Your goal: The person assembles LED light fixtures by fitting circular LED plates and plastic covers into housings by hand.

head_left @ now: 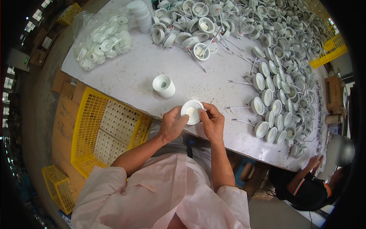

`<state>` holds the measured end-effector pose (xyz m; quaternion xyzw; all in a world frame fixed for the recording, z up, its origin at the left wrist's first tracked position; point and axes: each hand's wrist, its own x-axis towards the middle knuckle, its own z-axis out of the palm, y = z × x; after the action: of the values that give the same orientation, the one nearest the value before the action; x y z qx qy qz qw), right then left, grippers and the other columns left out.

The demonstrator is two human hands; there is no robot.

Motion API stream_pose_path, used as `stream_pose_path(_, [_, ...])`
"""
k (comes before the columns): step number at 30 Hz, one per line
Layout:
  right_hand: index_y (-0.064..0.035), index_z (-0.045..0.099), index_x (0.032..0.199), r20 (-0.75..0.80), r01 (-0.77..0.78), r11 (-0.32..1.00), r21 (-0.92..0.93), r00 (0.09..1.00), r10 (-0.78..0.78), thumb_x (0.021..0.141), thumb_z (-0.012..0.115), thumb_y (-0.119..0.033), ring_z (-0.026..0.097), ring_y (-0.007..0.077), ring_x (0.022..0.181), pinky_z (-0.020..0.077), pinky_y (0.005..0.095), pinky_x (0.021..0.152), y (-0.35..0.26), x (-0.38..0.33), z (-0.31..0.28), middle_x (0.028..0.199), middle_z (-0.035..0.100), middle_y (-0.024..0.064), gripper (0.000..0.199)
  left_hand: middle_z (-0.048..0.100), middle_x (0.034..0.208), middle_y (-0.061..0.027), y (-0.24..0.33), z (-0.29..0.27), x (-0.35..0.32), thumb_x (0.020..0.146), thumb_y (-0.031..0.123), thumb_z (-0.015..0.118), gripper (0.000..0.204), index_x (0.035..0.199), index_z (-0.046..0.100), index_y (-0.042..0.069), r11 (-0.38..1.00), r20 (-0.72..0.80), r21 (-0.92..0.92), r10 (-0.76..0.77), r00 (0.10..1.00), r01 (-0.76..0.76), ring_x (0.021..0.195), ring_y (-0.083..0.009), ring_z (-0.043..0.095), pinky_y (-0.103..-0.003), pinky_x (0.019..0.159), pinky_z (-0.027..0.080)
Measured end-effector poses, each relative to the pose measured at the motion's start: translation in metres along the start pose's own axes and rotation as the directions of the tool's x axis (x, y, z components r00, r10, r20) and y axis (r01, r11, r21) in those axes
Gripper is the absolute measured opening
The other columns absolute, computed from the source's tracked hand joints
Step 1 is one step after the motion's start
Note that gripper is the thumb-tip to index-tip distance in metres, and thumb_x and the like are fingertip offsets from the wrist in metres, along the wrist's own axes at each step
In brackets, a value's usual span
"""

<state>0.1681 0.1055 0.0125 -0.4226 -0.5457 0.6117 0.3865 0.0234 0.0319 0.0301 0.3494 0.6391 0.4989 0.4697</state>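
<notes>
Between my two hands, close to the table's near edge, is a round white downlight housing with a yellowish LED patch inside. My left hand grips its left side, the thumb lying over the rim. On its right side my right hand pinches the rim, thumb on top. Just beyond them a short white cylinder, like a stack of cups or rings, stands upright. A heap of similar housings with wires covers the far table. Others, wires attached, sit tilted in rows to the right.
A clear bag of white rings and a stack of white discs lie far left. A yellow crate with perforated white panels stands below the table's left edge, a smaller yellow basket beyond. Another person works at right.
</notes>
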Motion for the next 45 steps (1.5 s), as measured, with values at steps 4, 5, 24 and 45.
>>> stream_pose_path(4, [-0.0009, 0.067, 0.101, -0.083, -0.089, 0.996, 0.008, 0.993, 0.090, 0.084, 0.065, -0.004, 0.055, 0.0050, 0.073, 0.0459, 0.0205, 0.068, -0.006, -0.003, 0.007, 0.086, 0.066, 0.0018, 0.017, 0.069, 0.096, -0.0146, -0.003, 0.002, 0.001, 0.085, 0.015, 0.057, 0.034, 0.111, 0.061, -0.007, 0.998, -0.022, 0.049, 0.034, 0.999, -0.033, 0.090, -0.0170, 0.064, -0.030, 0.080, 0.051])
stream_pose_path(5, [-0.0011, 0.067, 0.098, -0.105, -0.089, 0.996, 0.005, 0.990, 0.089, 0.084, 0.066, -0.004, 0.054, 0.0046, 0.070, 0.0458, 0.0204, 0.066, -0.006, -0.003, 0.008, 0.083, 0.065, 0.0009, 0.015, 0.069, 0.096, -0.0153, -0.003, 0.002, 0.001, 0.085, 0.015, 0.057, 0.034, 0.111, 0.061, -0.007, 0.997, -0.023, 0.061, 0.039, 0.999, -0.037, 0.090, -0.0172, 0.065, -0.031, 0.080, 0.051])
stream_pose_path(24, [-0.0006, 0.065, 0.090, -0.265, 0.042, 0.975, -0.220, 0.959, -0.101, 0.079, 0.068, -0.004, 0.040, 0.0029, 0.056, 0.0356, 0.0212, 0.051, 0.007, -0.008, -0.008, 0.069, 0.057, -0.0014, 0.012, 0.067, 0.091, -0.0093, -0.014, 0.006, 0.025, 0.084, 0.015, 0.060, 0.030, 0.105, 0.064, -0.006, 0.982, 0.220, -0.072, -0.156, 0.963, 0.175, 0.078, -0.0119, 0.062, -0.025, 0.066, 0.050])
stream_pose_path(45, [-0.0006, 0.063, 0.112, -0.434, 0.205, 0.800, -0.564, 0.750, -0.499, 0.078, 0.064, 0.006, 0.059, 0.0200, 0.083, 0.0510, 0.0285, 0.067, 0.018, -0.057, -0.097, 0.107, 0.059, 0.0146, 0.034, 0.070, 0.098, -0.0127, 0.022, 0.088, 0.061, 0.087, 0.025, 0.062, 0.035, 0.113, 0.064, 0.001, 0.977, 0.417, 0.147, 0.077, 0.906, -0.151, 0.093, -0.0196, 0.066, -0.032, 0.081, 0.051])
